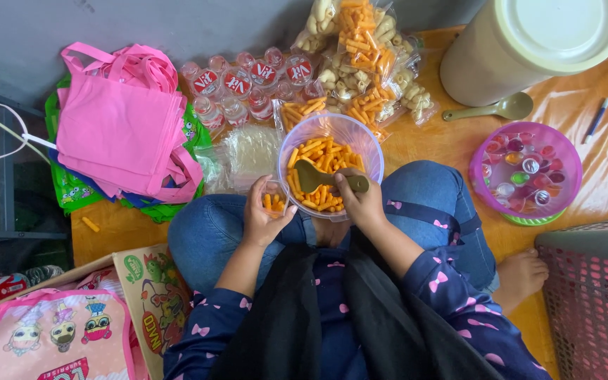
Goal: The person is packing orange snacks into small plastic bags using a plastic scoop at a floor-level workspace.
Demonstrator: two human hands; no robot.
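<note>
Left hand: my left hand [262, 214] curls around a small clear plastic bag [274, 199], soft and crinkly, with a few orange snack sticks already inside.
Right hand: my right hand [358, 199] is closed on the handle of an olive-green plastic scoop [316, 176], its rounded blade lying over the snacks.
Bowl: a clear, round plastic bowl [331, 134] rests on my lap between my denim knees, holding short, ridged orange snack sticks [318, 151].
Beyond the bowl: sealed clear packets of orange and pale puffed snacks [360, 63], and small sealed water cups [248, 88].
Right side: a round purple tray of jelly cups [526, 172], a beige lidded tub [522, 46].
Left side: a stack of pink fabric bags [121, 127].
Surface: glossy orange sheet [599, 169] on the floor, grey wall behind.
</note>
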